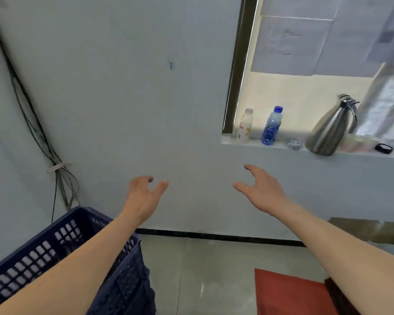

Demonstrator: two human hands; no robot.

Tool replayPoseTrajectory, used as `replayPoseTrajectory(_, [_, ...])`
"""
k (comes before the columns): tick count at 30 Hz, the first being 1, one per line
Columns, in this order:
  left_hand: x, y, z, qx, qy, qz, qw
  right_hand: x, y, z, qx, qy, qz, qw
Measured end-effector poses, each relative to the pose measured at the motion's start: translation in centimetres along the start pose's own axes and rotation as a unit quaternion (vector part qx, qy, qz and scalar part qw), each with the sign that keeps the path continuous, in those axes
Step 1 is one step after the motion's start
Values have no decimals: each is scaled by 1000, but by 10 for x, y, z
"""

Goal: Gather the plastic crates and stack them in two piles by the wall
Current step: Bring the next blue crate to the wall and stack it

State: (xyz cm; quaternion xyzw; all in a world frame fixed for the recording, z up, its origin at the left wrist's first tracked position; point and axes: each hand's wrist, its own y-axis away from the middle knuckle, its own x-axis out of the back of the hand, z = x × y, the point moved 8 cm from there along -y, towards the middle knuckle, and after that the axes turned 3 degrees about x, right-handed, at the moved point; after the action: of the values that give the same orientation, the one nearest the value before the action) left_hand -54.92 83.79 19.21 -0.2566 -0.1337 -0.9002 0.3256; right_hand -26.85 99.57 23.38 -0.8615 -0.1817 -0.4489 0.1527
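A stack of dark blue plastic crates (43, 253) with grid walls stands at the lower left, against the grey wall (127, 98). My left forearm crosses over its top. My left hand (143, 196) is raised in front of the wall, fingers loosely spread, holding nothing. To its right, about level with it, my right hand (259, 189) is also raised and empty, with relaxed fingers. Neither hand touches a crate.
A window sill (271, 147) at the right carries a white bottle (245, 126), a blue water bottle (271, 126), a steel jug (332, 128) and small items. Cables (27, 110) run down the left corner. A red object (287, 294) lies on the tiled floor (203, 269) at lower right.
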Motion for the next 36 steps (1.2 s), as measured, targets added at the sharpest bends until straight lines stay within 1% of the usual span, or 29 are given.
replayPoseTrajectory(3, [-48, 8, 41, -28, -6, -18, 999, 42, 7, 46, -15, 8, 19, 1000])
replayPoseTrajectory(10, [-166, 42, 134, -101, -23, -91, 990, 126, 35, 158, -55, 24, 45, 997])
replayPoseTrajectory(18, [-294, 65, 206, -148, -35, -180, 972, 204, 74, 273, -123, 48, 91, 987])
replayPoseTrajectory(22, [-351, 74, 231, -175, -45, -251, 951, 231, 101, 318, -171, 45, 112, 978])
replayPoseTrajectory(25, [-390, 75, 254, -206, -49, -290, 933, 252, 125, 345, -209, 41, 144, 966])
replayPoseTrajectory(32, [-472, 101, 300, -265, -31, -388, 882, 296, 197, 389, -301, 42, 237, 923])
replayPoseTrajectory(36, [-509, 127, 314, -283, -25, -434, 855, 307, 243, 410, -339, 57, 263, 901])
